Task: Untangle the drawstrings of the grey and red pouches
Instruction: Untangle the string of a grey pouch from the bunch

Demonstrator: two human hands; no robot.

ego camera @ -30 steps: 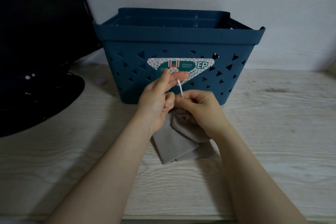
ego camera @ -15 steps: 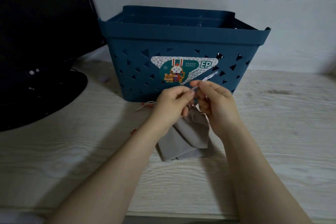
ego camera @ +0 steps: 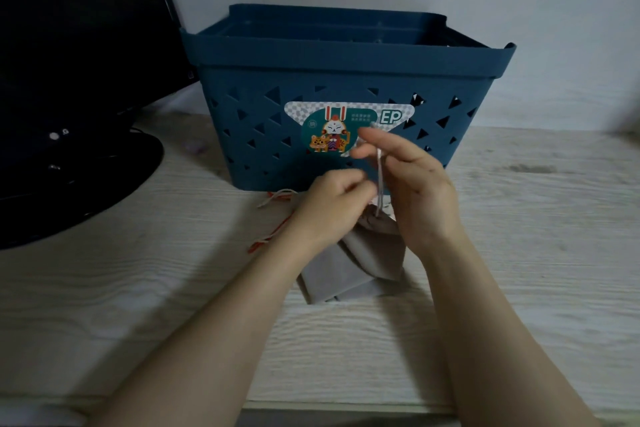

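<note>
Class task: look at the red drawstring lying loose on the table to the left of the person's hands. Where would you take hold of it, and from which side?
Probably pinch the red drawstring at its free end nearest the camera, coming from above and from the left. That end lies flat on the table, clear of the left hand and the grey pouch; its far end runs close to the blue basket.

Right hand (ego camera: 412, 184) lifted drawstring (ego camera: 380, 180) (left (ego camera: 332, 201) lowered).

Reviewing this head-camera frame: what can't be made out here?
- Red pouch: hidden; only red-and-white cord shows beside the left hand.
- Knot: covered by the left hand's fingers.
- Grey pouch mouth: behind the right hand.
- Blue basket contents: blocked by its wall.
</note>
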